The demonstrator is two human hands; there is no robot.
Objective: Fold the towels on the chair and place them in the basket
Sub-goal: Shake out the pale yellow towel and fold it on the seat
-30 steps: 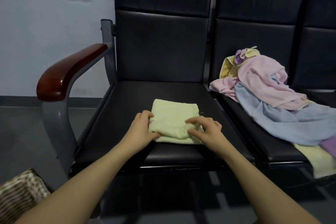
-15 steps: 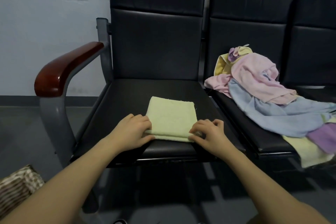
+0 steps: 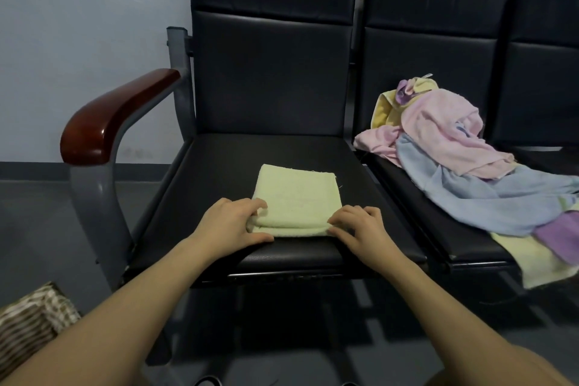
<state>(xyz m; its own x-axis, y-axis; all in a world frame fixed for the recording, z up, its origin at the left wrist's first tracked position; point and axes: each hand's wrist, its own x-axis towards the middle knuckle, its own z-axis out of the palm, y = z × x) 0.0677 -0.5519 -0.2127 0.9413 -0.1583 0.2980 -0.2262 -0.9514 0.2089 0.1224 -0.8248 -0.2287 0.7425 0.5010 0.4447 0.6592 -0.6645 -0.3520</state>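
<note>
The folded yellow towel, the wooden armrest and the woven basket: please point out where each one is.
folded yellow towel (image 3: pixel 297 197), head view, middle of its flat top layer.
wooden armrest (image 3: pixel 109 122), head view, middle of its curved top.
woven basket (image 3: pixel 28 326), head view, its visible patterned side at the lower left corner.

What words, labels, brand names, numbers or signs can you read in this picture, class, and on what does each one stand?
None: no readable text shows anywhere.
The folded yellow towel held by the left hand and right hand is plain.
The towel pile has a small white tag near its top, too small to read.
The chair, wall and woven basket bear no lettering.
</note>
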